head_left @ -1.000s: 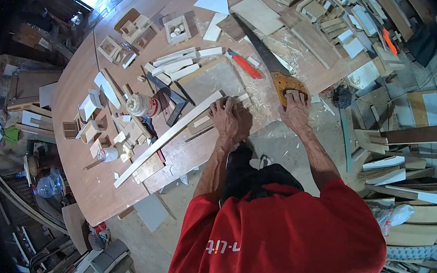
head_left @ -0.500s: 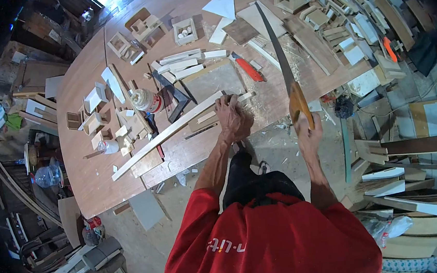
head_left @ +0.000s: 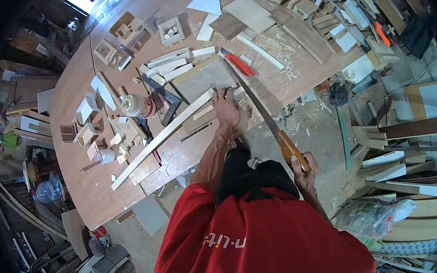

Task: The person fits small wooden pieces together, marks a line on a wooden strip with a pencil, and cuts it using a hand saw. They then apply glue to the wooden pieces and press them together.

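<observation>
Near the table's front edge my left hand [head_left: 225, 110] presses on the end of a long pale wooden strip [head_left: 164, 136], its fingertips curled over the wood. The strip slants down to the left across the table. My right hand [head_left: 303, 170] is closed round the wooden handle of a handsaw [head_left: 258, 104], in front of the table edge. The blade points up and left, passing just right of my left hand. Whether its teeth touch the wood I cannot tell. A red-handled tool [head_left: 240, 65] lies just beyond the blade.
The table [head_left: 92, 184] bears a glue jar [head_left: 137, 106], a dark metal-like frame [head_left: 169, 107], small wooden boxes [head_left: 170, 31] and loose strips. Wood shavings [head_left: 286, 52] lie at the right. Stacked offcuts [head_left: 388, 173] stand right of me, beside the floor.
The saw has swung down and left, its blade now slanting beside my left hand. My right hand has moved lower, nearer my body. My left hand stays on the strip.
</observation>
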Tool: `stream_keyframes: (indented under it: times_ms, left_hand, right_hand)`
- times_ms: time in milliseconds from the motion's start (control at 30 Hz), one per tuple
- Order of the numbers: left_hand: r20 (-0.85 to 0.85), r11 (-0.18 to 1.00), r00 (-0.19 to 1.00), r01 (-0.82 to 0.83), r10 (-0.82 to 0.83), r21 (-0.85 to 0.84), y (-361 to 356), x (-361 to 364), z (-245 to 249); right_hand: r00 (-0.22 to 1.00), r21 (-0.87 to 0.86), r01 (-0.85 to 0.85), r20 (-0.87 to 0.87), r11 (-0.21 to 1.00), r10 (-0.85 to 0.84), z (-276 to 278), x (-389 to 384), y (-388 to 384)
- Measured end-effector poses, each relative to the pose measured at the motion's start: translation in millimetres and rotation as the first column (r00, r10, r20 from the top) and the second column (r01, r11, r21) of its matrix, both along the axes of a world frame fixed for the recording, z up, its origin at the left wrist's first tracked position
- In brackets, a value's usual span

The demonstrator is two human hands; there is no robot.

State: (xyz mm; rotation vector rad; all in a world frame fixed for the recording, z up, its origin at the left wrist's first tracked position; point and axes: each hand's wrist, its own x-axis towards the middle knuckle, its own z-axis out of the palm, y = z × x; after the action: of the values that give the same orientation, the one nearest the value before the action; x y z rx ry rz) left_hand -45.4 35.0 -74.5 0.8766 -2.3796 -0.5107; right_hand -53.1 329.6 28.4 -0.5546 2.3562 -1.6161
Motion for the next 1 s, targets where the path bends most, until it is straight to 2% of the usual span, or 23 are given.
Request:
stream_keyframes:
  times_ms: [67,133,233,467,533,567,633,767,833,1000]
  left_hand:
    - [0.025,0.999,1.0,-0.002,0.003,-0.041,1,-4,0]
    - [0.022,0.999,1.0,0.005,-0.006,0.038,0,-5,3]
    - [-0.007,0.998,1.0,-0.029,0.029,0.05,-1,-8,2]
    - [-0.005,0.992,0.999,-0.052,0.053,0.115,-3,-10,4]
    - [-0.007,0.994,0.999,-0.045,0.046,0.099,-5,-12,-1]
    - [-0.006,0.996,0.999,-0.043,0.043,0.082,-6,-12,-3]
    - [-0.011,0.997,1.0,-0.019,0.019,0.071,-6,-8,-1]
    - [-0.043,0.999,0.999,0.017,-0.015,0.041,-5,-6,3]
    - [-0.05,0.999,0.999,0.02,-0.018,0.045,-6,-7,1]
    - [-0.016,0.998,1.0,0.002,-0.001,0.06,-7,-8,1]
  right_hand:
    - [1.0,0.027,0.001,-0.027,1.0,-0.001,-1,3,5]
    - [0.999,0.052,0.005,-0.046,0.999,-0.003,1,4,9]
    - [0.999,0.047,0.018,0.029,0.999,-0.02,-3,7,16]
    - [0.998,0.079,0.017,0.063,0.997,-0.022,-19,14,27]
    - [0.995,-0.104,0.058,-0.069,0.993,-0.066,-19,18,19]
    - [0.995,-0.103,0.061,-0.07,0.993,-0.069,-15,18,21]
    - [0.981,0.081,-0.098,0.175,0.992,0.082,-3,16,27]
    - [0.979,0.038,-0.139,0.154,0.99,0.131,-1,20,25]
    - [0.988,0.002,-0.15,0.03,0.989,0.15,-3,21,24]
    - [0.986,-0.007,-0.164,0.031,0.986,0.164,0,21,22]
